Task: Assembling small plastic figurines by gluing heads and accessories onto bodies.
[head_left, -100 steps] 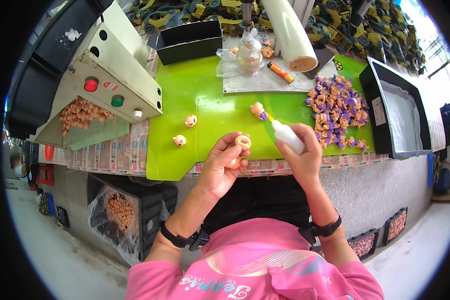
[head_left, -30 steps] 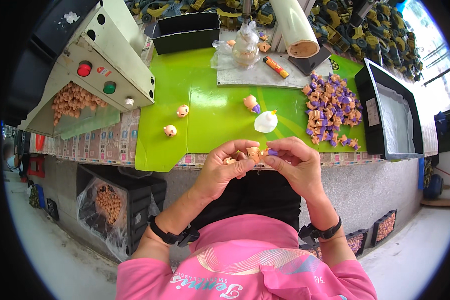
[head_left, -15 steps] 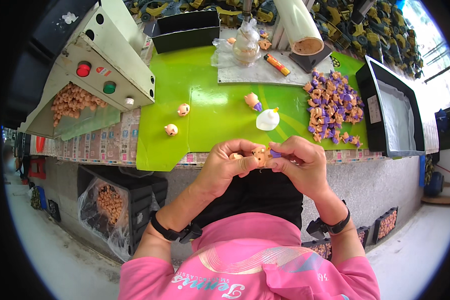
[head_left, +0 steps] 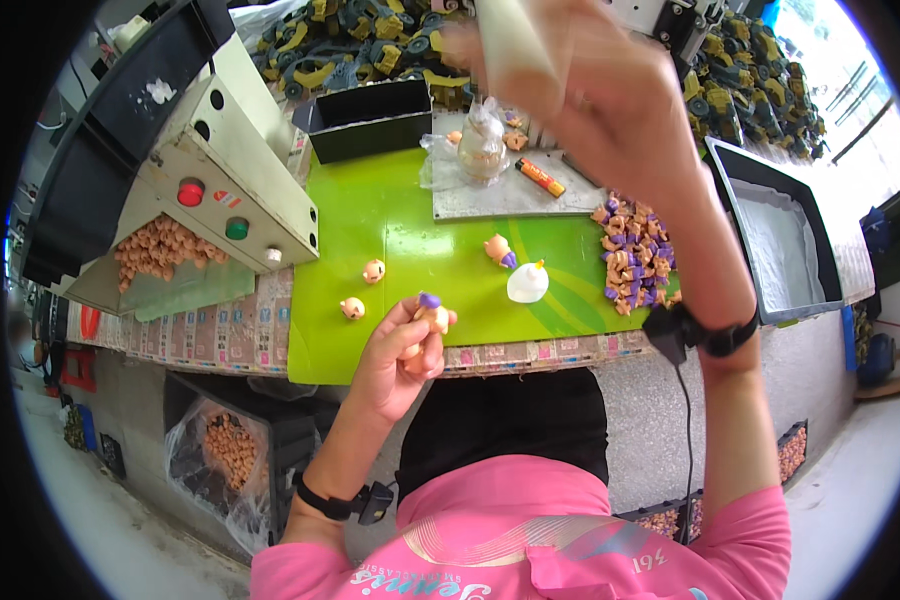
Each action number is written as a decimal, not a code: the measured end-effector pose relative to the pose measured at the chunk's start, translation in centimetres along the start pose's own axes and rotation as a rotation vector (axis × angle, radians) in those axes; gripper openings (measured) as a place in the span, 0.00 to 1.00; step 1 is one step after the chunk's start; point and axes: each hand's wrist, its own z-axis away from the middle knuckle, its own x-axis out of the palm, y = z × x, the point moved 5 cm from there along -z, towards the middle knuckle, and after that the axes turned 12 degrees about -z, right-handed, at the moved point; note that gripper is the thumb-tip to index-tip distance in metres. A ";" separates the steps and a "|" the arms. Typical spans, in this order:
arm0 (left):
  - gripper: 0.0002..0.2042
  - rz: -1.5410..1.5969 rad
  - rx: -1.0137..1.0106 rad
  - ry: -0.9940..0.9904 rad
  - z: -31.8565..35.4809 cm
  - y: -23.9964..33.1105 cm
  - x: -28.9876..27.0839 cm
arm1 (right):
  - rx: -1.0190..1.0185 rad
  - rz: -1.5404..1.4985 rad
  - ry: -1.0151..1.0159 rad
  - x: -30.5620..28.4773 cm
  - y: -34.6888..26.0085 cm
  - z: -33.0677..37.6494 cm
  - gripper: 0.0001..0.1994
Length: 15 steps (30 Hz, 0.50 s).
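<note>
My left hand (head_left: 388,368) is closed in front of the mat's near edge. It pinches a small doll figure (head_left: 436,316) with a peach head and purple body, and a peach doll head (head_left: 410,354) shows among its fingers. My right hand (head_left: 625,100) is raised high at the top, beside a pale tube (head_left: 518,55); motion blurs its fingers, and its grip is unclear. On the green mat (head_left: 355,215) are a loose doll head (head_left: 373,271), another doll head (head_left: 352,308), a joined doll figure (head_left: 499,250) and a white bottle with a yellow tip (head_left: 527,283).
A machine with red and green buttons (head_left: 213,205) stands left, beside piled doll heads (head_left: 165,250). Purple-bodied dolls (head_left: 632,255) are heaped right, near a black tray (head_left: 775,235). Behind are an orange glue stick (head_left: 540,178), a black box (head_left: 372,122) and toy vehicles (head_left: 355,50).
My hands have parted. The right one has let go of the doll and swung up to the tube; the left one has moved left, keeping the doll figure. The head view has shifted.
</note>
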 end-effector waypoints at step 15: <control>0.13 0.025 0.034 0.066 1.7 0.4 -3.2 | 0.421 0.187 0.274 3.7 6.6 6.4 0.09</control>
